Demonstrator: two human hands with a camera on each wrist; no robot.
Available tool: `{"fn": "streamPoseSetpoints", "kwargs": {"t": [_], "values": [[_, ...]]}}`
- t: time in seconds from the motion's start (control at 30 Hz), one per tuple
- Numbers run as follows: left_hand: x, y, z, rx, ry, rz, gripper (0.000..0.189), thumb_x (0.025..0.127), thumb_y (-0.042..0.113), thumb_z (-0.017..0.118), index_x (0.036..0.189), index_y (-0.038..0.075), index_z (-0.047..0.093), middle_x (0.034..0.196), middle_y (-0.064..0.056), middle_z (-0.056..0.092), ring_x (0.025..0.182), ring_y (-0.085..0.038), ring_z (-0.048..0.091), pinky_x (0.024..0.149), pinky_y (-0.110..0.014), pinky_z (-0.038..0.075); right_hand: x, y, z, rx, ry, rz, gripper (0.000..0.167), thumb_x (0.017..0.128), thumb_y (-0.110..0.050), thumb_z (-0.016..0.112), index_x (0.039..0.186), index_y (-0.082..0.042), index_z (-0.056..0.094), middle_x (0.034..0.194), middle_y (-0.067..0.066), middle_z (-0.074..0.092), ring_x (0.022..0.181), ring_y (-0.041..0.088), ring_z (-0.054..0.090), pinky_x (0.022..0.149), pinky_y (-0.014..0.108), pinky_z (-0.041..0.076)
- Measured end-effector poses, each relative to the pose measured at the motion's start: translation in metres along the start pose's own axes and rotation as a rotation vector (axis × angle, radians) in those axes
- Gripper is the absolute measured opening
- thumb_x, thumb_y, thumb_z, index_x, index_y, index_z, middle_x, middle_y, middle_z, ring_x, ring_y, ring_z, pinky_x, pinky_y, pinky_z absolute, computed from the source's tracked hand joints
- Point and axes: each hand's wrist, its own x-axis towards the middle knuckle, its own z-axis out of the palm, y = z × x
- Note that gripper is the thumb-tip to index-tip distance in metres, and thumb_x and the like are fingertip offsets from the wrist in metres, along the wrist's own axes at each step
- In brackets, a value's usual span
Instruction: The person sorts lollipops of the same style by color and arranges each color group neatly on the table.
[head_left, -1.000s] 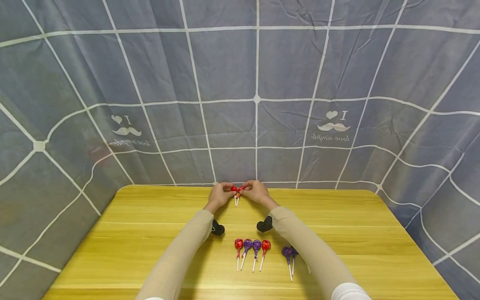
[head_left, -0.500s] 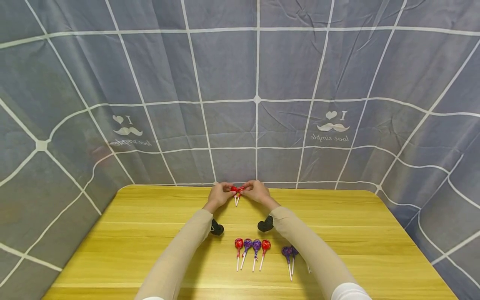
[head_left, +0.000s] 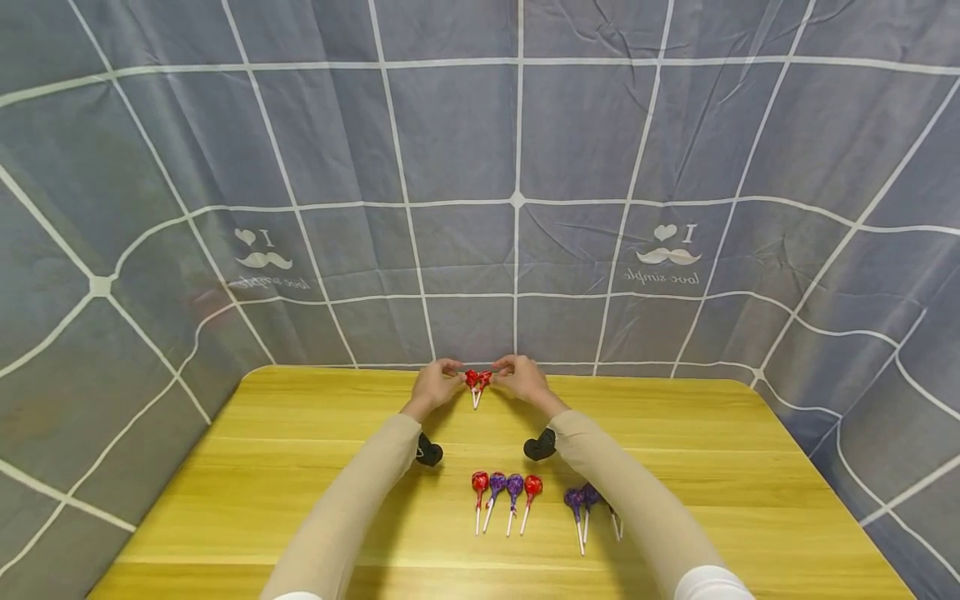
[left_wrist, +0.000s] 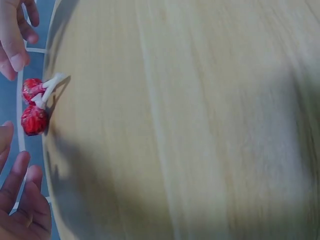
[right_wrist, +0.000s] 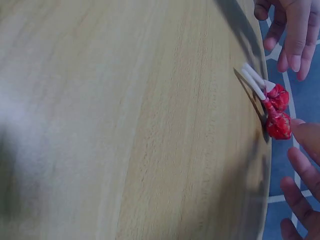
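Note:
Two red-wrapped lollipops, a left one (head_left: 472, 379) and a right one (head_left: 484, 379), lie side by side at the table's far edge. Their heads are at the edge and their white sticks point back toward me, converging. My left hand (head_left: 437, 384) is just left of them, fingers spread and apart from the left lollipop (left_wrist: 34, 120). On the other side is my right hand (head_left: 521, 379), its fingers loosely extended. In the right wrist view its thumb tip comes right at the head of the right lollipop (right_wrist: 279, 126). Neither hand grips anything.
Nearer me on the wooden table (head_left: 300, 467), a row holds a red lollipop (head_left: 480, 482), two purple ones (head_left: 497, 482) and another red lollipop (head_left: 532, 486). Further purple lollipops (head_left: 573, 498) lie to the right, partly behind the right sleeve (head_left: 637, 492). A grey gridded curtain (head_left: 465, 250) hangs behind the table.
Earlier, both hands pinched the two red lollipops at the far edge. Now the fingers have let go and drawn apart, left hand leftward and right hand rightward, and the lollipops stay there.

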Motion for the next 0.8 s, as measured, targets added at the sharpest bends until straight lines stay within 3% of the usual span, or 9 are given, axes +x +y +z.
{"fn": "streamPoseSetpoints", "kwargs": {"t": [0.17, 0.47, 0.8], "values": [[-0.004, 0.006, -0.010, 0.014, -0.006, 0.016, 0.030, 0.091, 0.016, 0.064, 0.119, 0.004, 0.066, 0.111, -0.016, 0.069, 0.101, -0.031, 0.064, 0.086, -0.043, 0.050, -0.005, -0.006, -0.003, -0.035, 0.025, -0.005, 0.025, 0.086, -0.021, 0.071, 0.109, -0.011, 0.071, 0.096, 0.006, 0.073, 0.086, 0.021, 0.067, 0.071, 0.031, 0.048], [-0.019, 0.010, -0.023, 0.016, -0.021, 0.039, 0.031, 0.091, 0.018, 0.065, 0.119, 0.006, 0.066, 0.110, -0.014, 0.070, 0.101, -0.031, 0.064, 0.085, -0.044, 0.050, -0.023, -0.013, -0.016, -0.068, 0.047, -0.048, 0.023, 0.086, -0.021, 0.073, 0.106, -0.012, 0.072, 0.091, 0.004, 0.073, 0.078, 0.018, 0.065, 0.068, 0.029, 0.045], [-0.037, 0.007, -0.040, -0.010, -0.043, 0.022, 0.035, 0.092, 0.018, 0.064, 0.124, 0.004, 0.063, 0.111, -0.015, 0.069, 0.102, -0.032, 0.063, 0.086, -0.045, 0.049, -0.042, -0.011, -0.037, -0.164, 0.056, -0.136, 0.025, 0.086, -0.020, 0.072, 0.108, -0.008, 0.071, 0.089, 0.003, 0.074, 0.085, 0.021, 0.062, 0.078, 0.037, 0.046]]}}
